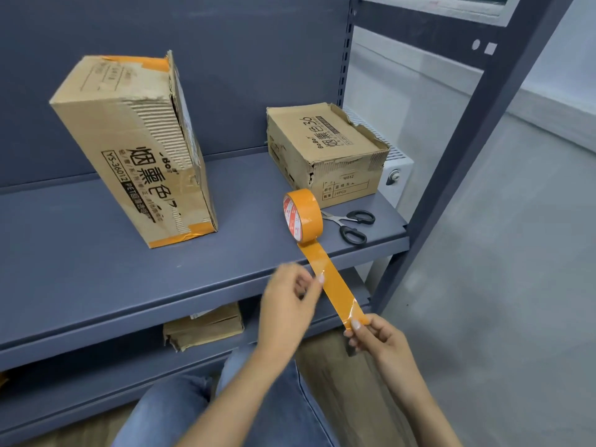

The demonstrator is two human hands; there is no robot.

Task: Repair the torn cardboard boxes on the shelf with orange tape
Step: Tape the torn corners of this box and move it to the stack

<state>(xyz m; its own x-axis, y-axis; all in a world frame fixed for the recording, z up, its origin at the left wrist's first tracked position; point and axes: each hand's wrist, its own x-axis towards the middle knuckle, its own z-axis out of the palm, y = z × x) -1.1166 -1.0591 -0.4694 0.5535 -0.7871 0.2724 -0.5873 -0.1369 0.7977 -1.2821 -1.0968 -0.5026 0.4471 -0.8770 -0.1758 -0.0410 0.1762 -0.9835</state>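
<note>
Right hand (375,333) pinches glossy orange tape strip (335,285).

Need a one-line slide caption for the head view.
Both hands, left hand and right hand, pull a strip from the orange tape roll standing on the shelf beside scissors.

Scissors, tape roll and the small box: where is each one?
scissors (353,226), head view, on the black handles.
tape roll (306,217), head view, on its orange outer band.
small box (325,140), head view, on its printed top.
</note>
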